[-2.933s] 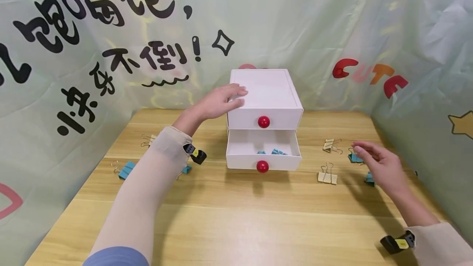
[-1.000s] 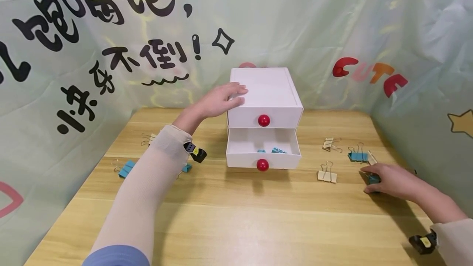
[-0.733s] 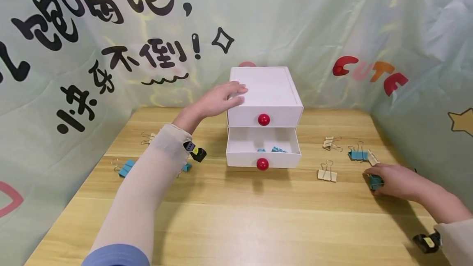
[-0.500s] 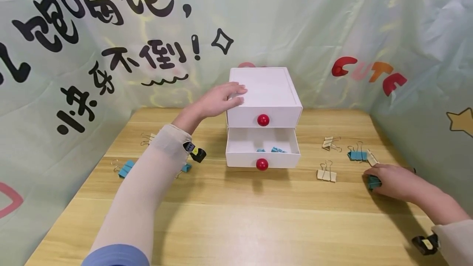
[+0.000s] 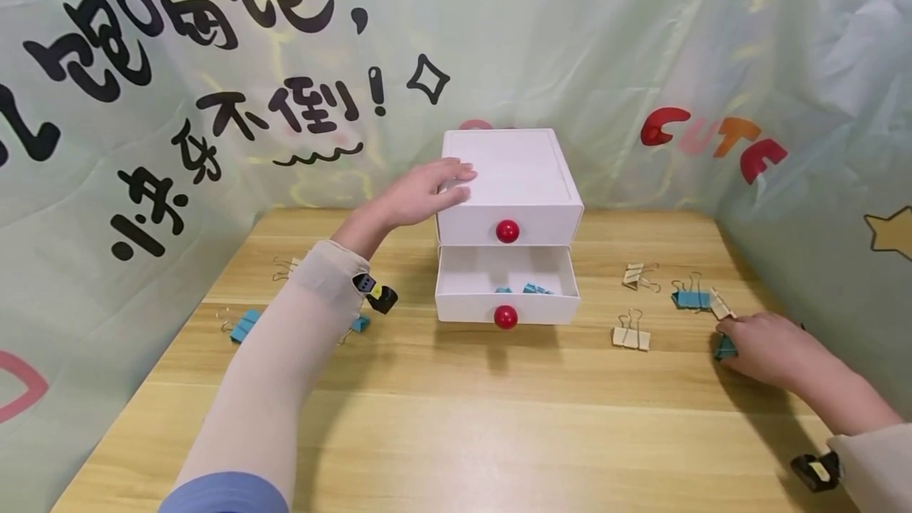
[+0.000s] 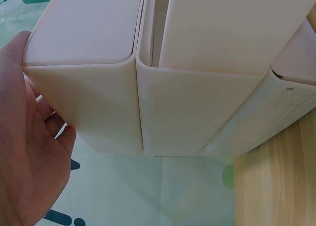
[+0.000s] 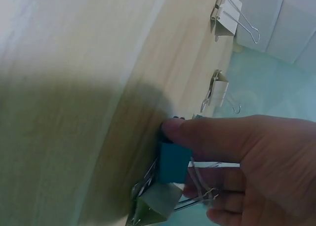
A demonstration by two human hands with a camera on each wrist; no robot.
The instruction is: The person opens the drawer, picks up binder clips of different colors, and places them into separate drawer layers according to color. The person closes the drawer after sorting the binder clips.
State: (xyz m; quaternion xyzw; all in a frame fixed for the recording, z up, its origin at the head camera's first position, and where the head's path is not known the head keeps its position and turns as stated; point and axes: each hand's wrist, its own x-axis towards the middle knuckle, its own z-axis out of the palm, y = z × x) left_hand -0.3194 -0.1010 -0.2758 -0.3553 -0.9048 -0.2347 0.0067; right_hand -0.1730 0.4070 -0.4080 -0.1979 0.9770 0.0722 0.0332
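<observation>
- Desk's right: I count three white clips, two blue clips.
- My right hand's fingers pinch one plain blue clip there.
- Left hand's fingers rest outstretched on one white box.

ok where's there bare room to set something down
The table is bare in front of the open drawer, between the left sleeve and right hand. It's crowded around that hand, with blue clips and cream clips.
</observation>
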